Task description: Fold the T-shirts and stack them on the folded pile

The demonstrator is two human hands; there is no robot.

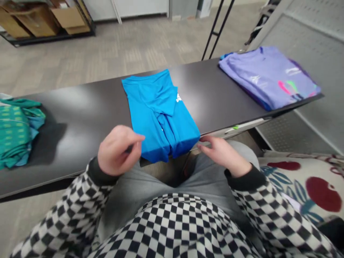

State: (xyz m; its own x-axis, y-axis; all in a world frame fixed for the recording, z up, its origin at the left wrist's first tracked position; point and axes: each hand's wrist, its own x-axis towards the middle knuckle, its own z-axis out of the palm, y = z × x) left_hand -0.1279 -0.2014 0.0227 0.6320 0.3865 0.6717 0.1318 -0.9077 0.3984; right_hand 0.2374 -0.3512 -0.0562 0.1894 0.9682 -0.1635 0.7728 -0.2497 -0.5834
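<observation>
A bright blue shirt [161,114], folded into a long strip with a small white logo, lies across the dark table [80,114] and hangs a little over its near edge. My left hand [118,150] is curled at the shirt's near left corner, thumb and fingers pinched on the cloth. My right hand [224,154] rests by the near right corner, fingertips touching the fold at the table edge, fingers loosely extended.
A stack of folded lilac shirts [268,75] sits at the table's right end. A heap of green and teal clothes [16,132] lies at the left end. Cardboard boxes [40,18] stand on a low rack behind. A floral cushion [309,182] is at my right.
</observation>
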